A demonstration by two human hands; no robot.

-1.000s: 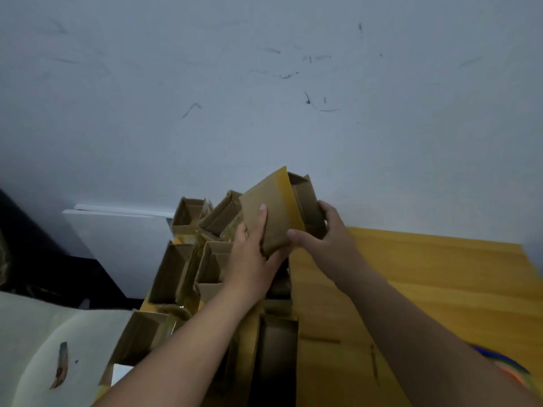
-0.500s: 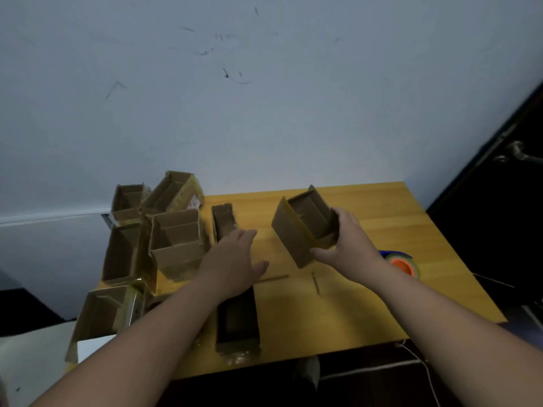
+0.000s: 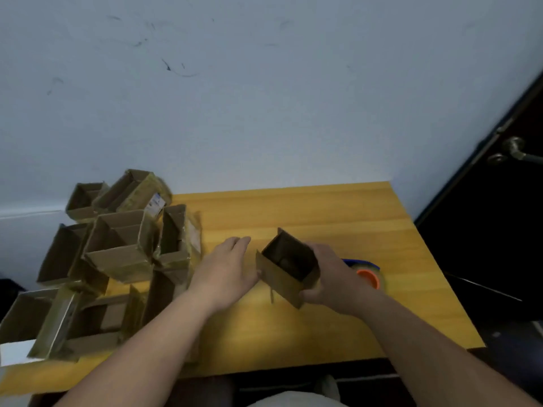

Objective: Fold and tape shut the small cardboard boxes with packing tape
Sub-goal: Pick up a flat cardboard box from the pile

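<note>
Hidden parts: the tape roll (image 3: 366, 274) is partly covered by the right hand (image 3: 332, 274); only its blue edge and orange core are seen.
Blurred parts: the open cardboard boxes (image 3: 117, 248) on the left side of the table (image 3: 323, 212) are blurred.
Right hand: the small cardboard box (image 3: 286, 267) is gripped, tilted, open side up, above the table middle.
Left hand (image 3: 224, 271): held flat with straight fingers, just beside the box; touching cannot be told.

light: dim, cool | focus: soft, motion-blurred throughout | edges: wide-angle bending
</note>
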